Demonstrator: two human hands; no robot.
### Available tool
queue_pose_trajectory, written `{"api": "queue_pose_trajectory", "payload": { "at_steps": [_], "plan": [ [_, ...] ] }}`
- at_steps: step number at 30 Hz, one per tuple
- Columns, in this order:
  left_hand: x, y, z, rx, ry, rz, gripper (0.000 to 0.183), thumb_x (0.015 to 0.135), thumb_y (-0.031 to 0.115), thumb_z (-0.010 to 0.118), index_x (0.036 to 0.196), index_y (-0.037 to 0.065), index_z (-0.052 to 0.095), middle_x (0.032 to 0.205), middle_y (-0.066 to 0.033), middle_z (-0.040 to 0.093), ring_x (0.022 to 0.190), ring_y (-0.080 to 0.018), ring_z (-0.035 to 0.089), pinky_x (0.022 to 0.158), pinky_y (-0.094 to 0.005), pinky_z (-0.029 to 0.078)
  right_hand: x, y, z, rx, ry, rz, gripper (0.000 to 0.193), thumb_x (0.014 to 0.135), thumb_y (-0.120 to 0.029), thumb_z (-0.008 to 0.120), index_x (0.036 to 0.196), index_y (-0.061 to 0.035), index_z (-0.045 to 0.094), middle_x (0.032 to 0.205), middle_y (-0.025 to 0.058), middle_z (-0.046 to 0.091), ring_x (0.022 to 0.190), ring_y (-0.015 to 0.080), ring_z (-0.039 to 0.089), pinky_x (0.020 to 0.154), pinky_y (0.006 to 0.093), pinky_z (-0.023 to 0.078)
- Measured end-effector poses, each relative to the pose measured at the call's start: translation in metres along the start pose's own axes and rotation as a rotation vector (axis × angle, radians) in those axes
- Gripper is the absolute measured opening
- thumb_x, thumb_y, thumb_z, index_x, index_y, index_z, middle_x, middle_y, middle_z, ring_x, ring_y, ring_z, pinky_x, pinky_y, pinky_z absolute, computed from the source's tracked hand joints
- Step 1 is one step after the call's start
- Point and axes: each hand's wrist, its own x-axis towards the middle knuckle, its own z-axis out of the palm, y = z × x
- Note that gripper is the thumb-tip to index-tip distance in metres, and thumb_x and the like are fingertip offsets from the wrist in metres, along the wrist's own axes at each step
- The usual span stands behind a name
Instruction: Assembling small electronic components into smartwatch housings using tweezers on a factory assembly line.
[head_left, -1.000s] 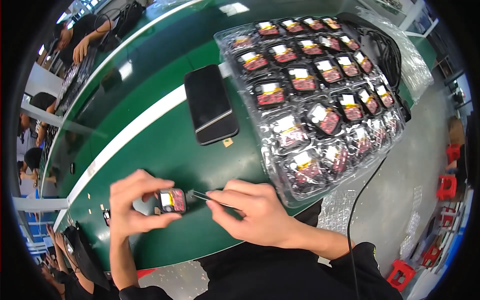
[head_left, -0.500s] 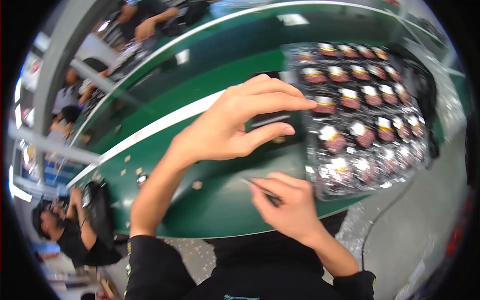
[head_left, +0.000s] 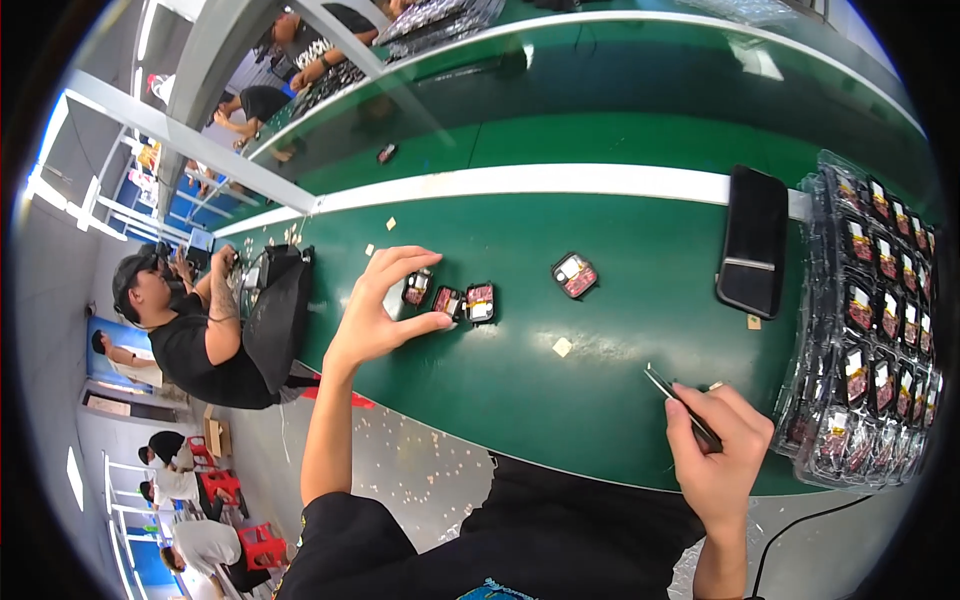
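Observation:
My left hand (head_left: 372,318) is open over the green bench, thumb and fingers spread around small black square parts. One such part (head_left: 417,287) lies between the fingertips, a second black part (head_left: 448,301) is close to the thumb, and a third black part (head_left: 480,302) sits just right of them. Whether the fingers touch any of these I cannot tell. Each has a reddish-brown patterned face with a pale label. Another black part (head_left: 574,275) lies alone farther right. My right hand (head_left: 728,445) grips slim tweezers (head_left: 687,408) with a dark handle, tips pointing up and left above the bench.
Stacked clear plastic trays (head_left: 815,330) filled with similar parts stand at the right edge. A black phone (head_left: 752,245) lies beside them, against the white rail (head_left: 560,180). Pale paper scraps (head_left: 562,347) dot the bench (head_left: 520,400). A co-worker (head_left: 185,330) sits at the left.
The view has swung left, bringing the loose black parts into sight. My left hand has gone from beside the trays to these parts. My right hand still holds the tweezers.

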Motion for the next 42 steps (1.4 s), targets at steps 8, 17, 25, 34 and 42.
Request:
{"api": "queue_pose_trajectory", "payload": {
  "at_steps": [8,17,25,34,42],
  "plan": [
    [0.010,0.026,0.023,0.069,-0.107,0.133,0.064,0.069,0.026,0.100,0.128,0.008,0.080,0.121,-0.0061,0.068,0.116,-0.0289,0.057,0.107,-0.0417,0.044,0.003,-0.002,0.003,-0.076,-0.011,-0.010,0.015,0.087,0.006,0.082,0.101,0.0053,0.082,0.070,0.0037,0.064,0.052,0.0061,0.044,0.048,0.0269,0.028],
    [0.027,0.068,0.063,-0.164,-0.266,0.421,0.066,0.072,0.010,0.086,0.137,0.005,0.075,0.124,-0.0100,0.070,0.113,-0.0317,0.061,0.103,-0.0445,0.046,0.003,0.000,0.001,-0.102,0.005,-0.046,0.017,0.085,0.008,0.083,0.103,0.0055,0.082,0.070,0.0034,0.062,0.051,0.0059,0.043,0.048,0.0265,0.028],
    [0.024,0.105,0.086,-0.193,-0.221,0.433,0.071,0.069,0.026,0.099,0.133,0.004,0.077,0.121,-0.0095,0.069,0.104,-0.0291,0.062,0.098,-0.0428,0.046,0.005,0.003,0.000,-0.086,0.027,-0.053,0.018,0.085,0.005,0.084,0.103,0.0047,0.082,0.070,0.0038,0.063,0.051,0.0063,0.044,0.047,0.0260,0.030],
    [0.034,0.112,0.097,-0.231,-0.327,0.502,0.061,0.072,0.038,0.096,0.121,0.006,0.079,0.111,-0.0063,0.073,0.092,-0.0239,0.064,0.089,-0.0370,0.043,0.004,0.005,-0.006,-0.019,0.017,-0.047,0.018,0.082,0.008,0.084,0.100,0.0033,0.083,0.069,0.0032,0.064,0.050,0.0046,0.045,0.046,0.0247,0.030],
    [0.047,0.107,0.109,-0.286,-0.360,0.530,0.064,0.066,0.044,0.097,0.115,0.005,0.084,0.096,-0.0026,0.076,0.082,-0.0170,0.065,0.085,-0.0325,0.041,0.002,0.002,-0.006,-0.086,-0.123,-0.022,0.019,0.080,0.010,0.080,0.098,0.0049,0.083,0.071,0.0036,0.066,0.056,0.0069,0.049,0.051,0.0253,0.031]
  ]
}}
